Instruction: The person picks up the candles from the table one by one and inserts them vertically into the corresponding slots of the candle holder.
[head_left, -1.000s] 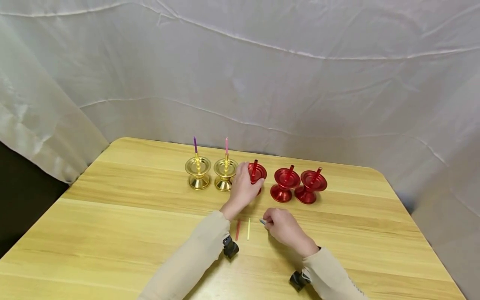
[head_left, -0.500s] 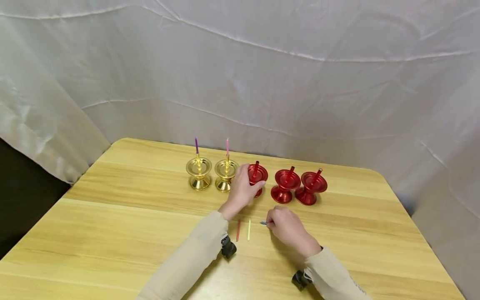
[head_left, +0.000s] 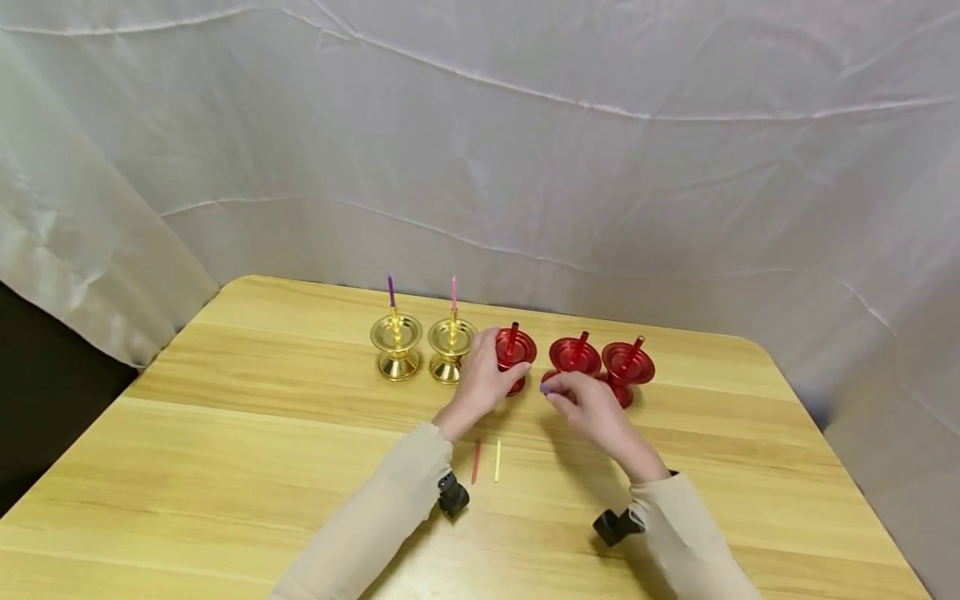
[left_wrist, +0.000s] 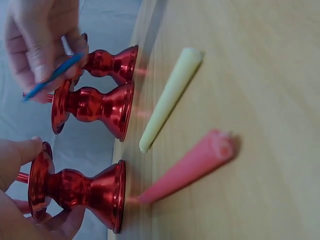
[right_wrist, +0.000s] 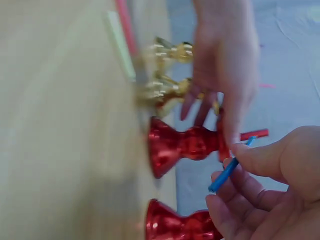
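My left hand (head_left: 480,385) grips the leftmost red candle holder (head_left: 517,348) by its dish. In the left wrist view its thumb lies at the dish's rim and the fingers reach round under it, beside the stem. My right hand (head_left: 592,408) pinches a thin blue candle (right_wrist: 225,176) between thumb and fingers, raised off the table in front of the middle red candle holder (head_left: 576,357). In the head view most of this candle is hidden by the hand. A red candle (left_wrist: 187,167) and a pale yellow candle (left_wrist: 172,97) lie side by side on the wood.
To the left stand two gold candle holders, one with a purple candle (head_left: 392,290), the other with a pink candle (head_left: 453,293). Another red candle holder (head_left: 628,363) stands at the right, close to the middle one. A pale curtain (head_left: 480,167) hangs behind the table (head_left: 225,467).
My right hand has lifted the blue candle from the table and moved away from me, up toward the red holders. The left hand keeps its grip on the leftmost red holder.
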